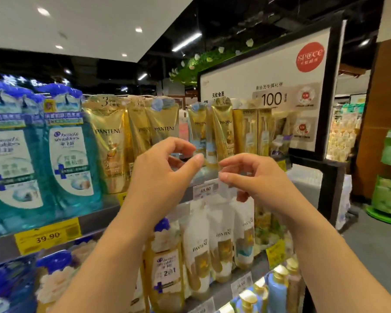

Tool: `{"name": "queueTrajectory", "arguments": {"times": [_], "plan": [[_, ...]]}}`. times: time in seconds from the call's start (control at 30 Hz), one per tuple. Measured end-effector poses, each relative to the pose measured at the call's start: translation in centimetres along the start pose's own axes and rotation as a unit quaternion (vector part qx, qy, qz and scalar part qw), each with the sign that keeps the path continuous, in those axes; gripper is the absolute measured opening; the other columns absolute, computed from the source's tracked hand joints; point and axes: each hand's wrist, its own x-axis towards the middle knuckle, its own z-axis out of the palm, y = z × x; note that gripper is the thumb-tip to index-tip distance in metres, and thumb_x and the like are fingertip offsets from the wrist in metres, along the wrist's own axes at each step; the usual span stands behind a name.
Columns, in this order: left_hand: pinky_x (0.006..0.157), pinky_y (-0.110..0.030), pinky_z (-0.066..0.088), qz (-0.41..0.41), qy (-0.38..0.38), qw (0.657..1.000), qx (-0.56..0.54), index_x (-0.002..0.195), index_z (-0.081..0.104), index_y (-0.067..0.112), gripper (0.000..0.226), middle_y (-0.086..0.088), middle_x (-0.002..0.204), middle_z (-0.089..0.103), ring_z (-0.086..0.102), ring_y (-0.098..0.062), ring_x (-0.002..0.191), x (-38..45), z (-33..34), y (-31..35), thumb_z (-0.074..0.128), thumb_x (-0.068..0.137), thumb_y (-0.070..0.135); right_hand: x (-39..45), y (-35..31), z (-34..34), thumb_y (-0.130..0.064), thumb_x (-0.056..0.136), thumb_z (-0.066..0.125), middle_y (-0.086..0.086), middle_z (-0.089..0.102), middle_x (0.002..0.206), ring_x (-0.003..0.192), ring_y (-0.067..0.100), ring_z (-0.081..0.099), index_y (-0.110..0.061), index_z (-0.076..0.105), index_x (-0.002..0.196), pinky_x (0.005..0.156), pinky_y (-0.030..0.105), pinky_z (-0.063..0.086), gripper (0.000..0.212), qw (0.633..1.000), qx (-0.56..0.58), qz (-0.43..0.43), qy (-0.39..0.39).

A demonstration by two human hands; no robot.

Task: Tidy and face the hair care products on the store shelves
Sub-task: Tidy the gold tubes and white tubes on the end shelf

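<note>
**Head view: both hands raised at the gold Pantene tubes**

Head view shows the left hand (pixel 165 175) and the right hand (pixel 251 177) lifted side by side in front of the upper shelf (pixel 104 213), fingers curled and thumbs pointing toward each other with a small gap between them. Just behind that gap stand two gold Pantene tubes (pixel 221 129), upright and close together; their lower ends are hidden by the fingertips, so whether either hand actually grips a tube cannot be told. The left hand's thumb and forefinger form an open pinch, and the right hand's do likewise (nothing is clearly pressed between them).

Left of the left hand hang gold Pantene pouches (pixel 108 141), and farther left stand teal Head & Shoulders packs (pixel 70 150) with blue tops. Beyond the right hand, gold boxed sets (pixel 251 129) line the same shelf, with a large white promotional sign (pixel 269 71) behind them.

Directly below the right hand's fingers a white price tag (pixel 205 189) sits on the shelf edge; well below the left forearm is a yellow price tag (pixel 48 239) reading 39.90. Under both wrists, on the next shelf down, white Pantene bottles (pixel 221 240) stand in a row, beside a gold bundled pack (pixel 165 269) partly covered by the left forearm. Pump bottles (pixel 278 288) show lowest, beneath the right forearm.
</note>
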Motion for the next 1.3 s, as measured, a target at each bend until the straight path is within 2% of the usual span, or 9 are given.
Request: {"name": "queueTrajectory", "arguments": {"times": [0.2, 0.33, 0.43, 0.53, 0.63, 0.83, 1.0, 1.13, 1.3], "plan": [[0.058, -0.01, 0.048, 0.055, 0.031, 0.993, 0.104, 0.103, 0.065, 0.032, 0.016, 0.021, 0.092, 0.063, 0.061, 0.004, 0.08, 5.1, 1.0, 0.6, 0.065, 0.089, 0.04, 6.6, -0.4, -2.9, -0.025, 0.087, 0.078, -0.004, 0.076, 0.095, 0.056, -0.005, 0.063, -0.026, 0.072, 0.105, 0.056, 0.016, 0.052, 0.019, 0.998, -0.024, -0.065, 0.009], [0.064, -0.013, 0.044, 0.075, 0.104, 0.971, 0.201, 0.112, 0.065, 0.028, 0.023, 0.016, 0.093, 0.061, 0.06, -0.001, 0.067, 7.9, 1.3, 1.2, 0.065, 0.091, 0.039, 10.4, -1.4, -4.7, -0.028, 0.089, 0.074, -0.008, 0.072, 0.102, 0.055, 0.0, 0.064, -0.021, 0.069, 0.114, 0.054, 0.017, 0.055, 0.027, 0.989, -0.077, -0.122, 0.014], [0.082, -0.009, 0.034, 0.084, 0.151, 0.932, 0.319, 0.125, 0.063, 0.021, 0.037, 0.004, 0.119, 0.061, 0.056, -0.007, 0.097, 9.9, 1.4, 1.2, 0.064, 0.091, 0.036, 13.2, -2.1, -5.5, -0.033, 0.091, 0.072, -0.015, 0.066, 0.114, 0.061, 0.008, 0.069, -0.024, 0.066, 0.122, 0.058, 0.024, 0.061, 0.033, 0.973, -0.146, -0.178, 0.022], [0.096, -0.036, 0.042, 0.018, 0.166, 0.901, 0.4, 0.137, 0.054, 0.018, 0.051, -0.008, 0.138, 0.055, 0.052, -0.025, 0.123, 11.2, 1.6, 1.0, 0.062, 0.091, 0.039, 15.9, -2.4, -5.8, -0.037, 0.092, 0.069, -0.012, 0.062, 0.129, 0.064, 0.013, 0.071, -0.026, 0.061, 0.132, 0.067, 0.034, 0.064, 0.042, 0.955, -0.197, -0.22, 0.012], [0.089, -0.043, 0.048, -0.049, 0.151, 0.872, 0.464, 0.139, 0.05, 0.018, 0.054, -0.012, 0.133, 0.056, 0.054, -0.032, 0.119, 11.2, 2.4, 0.7, 0.057, 0.093, 0.044, 17.8, -2.1, -5.8, -0.035, 0.094, 0.067, -0.005, 0.061, 0.135, 0.065, 0.013, 0.07, -0.024, 0.056, 0.138, 0.068, 0.035, 0.063, 0.046, 0.941, -0.237, -0.241, 0.001], [0.073, -0.041, 0.045, -0.075, 0.14, 0.836, 0.526, 0.125, 0.06, 0.014, 0.039, -0.015, 0.116, 0.061, 0.058, -0.036, 0.103, 11.2, 3.2, 0.2, 0.052, 0.094, 0.038, 20.1, -0.8, -5.6, -0.028, 0.095, 0.064, 0.0, 0.066, 0.112, 0.067, 0.014, 0.069, -0.02, 0.058, 0.135, 0.057, 0.029, 0.059, 0.041, 0.929, -0.283, -0.238, -0.01], [0.073, -0.041, 0.046, -0.078, 0.154, 0.835, 0.522, 0.127, 0.056, 0.017, 0.036, -0.012, 0.119, 0.056, 0.058, -0.035, 0.105, 11.5, 3.4, 0.4, 0.052, 0.096, 0.035, 21.4, -1.2, -6.1, -0.025, 0.092, 0.063, 0.006, 0.068, 0.119, 0.078, 0.016, 0.068, -0.018, 0.06, 0.134, 0.065, 0.031, 0.058, 0.043, 0.902, -0.345, -0.26, -0.004], [0.08, -0.039, 0.049, -0.045, 0.147, 0.862, 0.484, 0.132, 0.052, 0.021, 0.047, -0.007, 0.122, 0.058, 0.058, -0.027, 0.108, 11.9, 3.2, 1.2, 0.065, 0.091, 0.038, 22.2, -2.0, -6.0, -0.024, 0.091, 0.067, 0.005, 0.073, 0.089, 0.055, 0.012, 0.071, -0.01, 0.07, 0.111, 0.044, 0.023, 0.055, 0.025, 0.896, -0.378, -0.228, -0.043], [0.075, -0.04, 0.059, -0.049, 0.101, 0.908, 0.404, 0.095, 0.068, 0.023, 0.023, 0.005, 0.089, 0.069, 0.067, -0.013, 0.073, 12.9, 2.9, 1.9, 0.069, 0.087, 0.044, 22.0, -2.4, -6.6, -0.029, 0.094, 0.069, 0.005, 0.074, 0.078, 0.059, 0.014, 0.073, -0.011, 0.072, 0.094, 0.049, 0.024, 0.057, 0.018, 0.903, -0.358, -0.225, -0.076]]}}
